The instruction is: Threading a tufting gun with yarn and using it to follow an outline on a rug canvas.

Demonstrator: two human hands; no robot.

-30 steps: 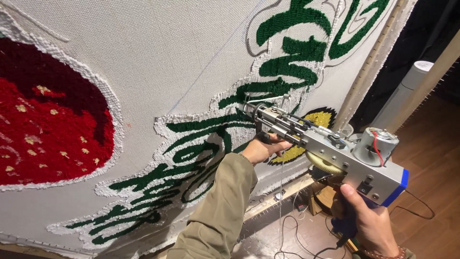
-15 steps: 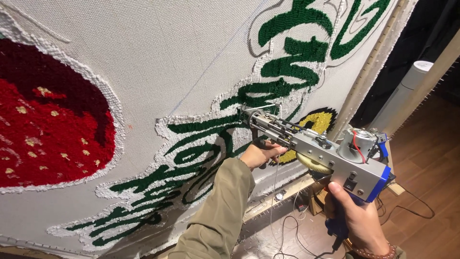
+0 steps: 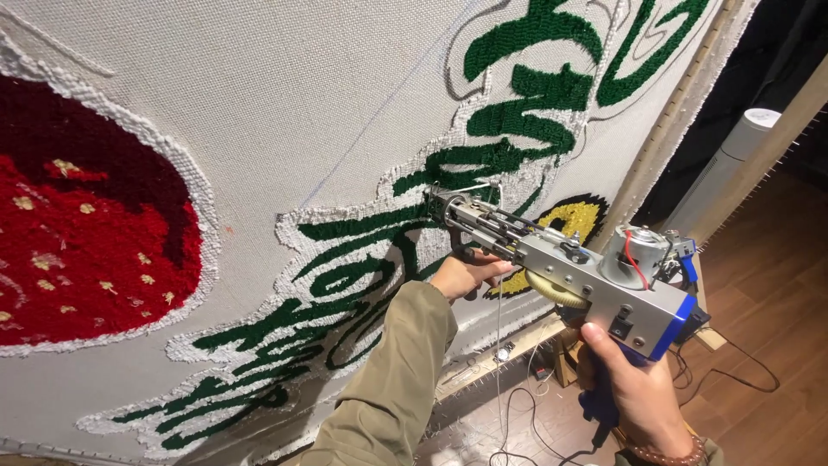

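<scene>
Gun [image 3: 569,267] has its tip pressed on the cloth [image 3: 285,103] by the green yarn; your right hand [image 3: 634,388] fingers wrap the blue grip, left hand [image 3: 466,274] fingers clutch the front handle underneath.

Over the last second the tufting gun [image 3: 561,263] climbs along the stretched cloth [image 3: 302,129]: its needle tip, earlier in the white outline below the green lettering [image 3: 509,138], now presses at the lower edge of a green stroke. The left hand [image 3: 466,274] rises with the front grip. The right hand [image 3: 634,393] lifts too, bringing the gun's blue rear, apparently, slightly closer to the cloth.
</scene>
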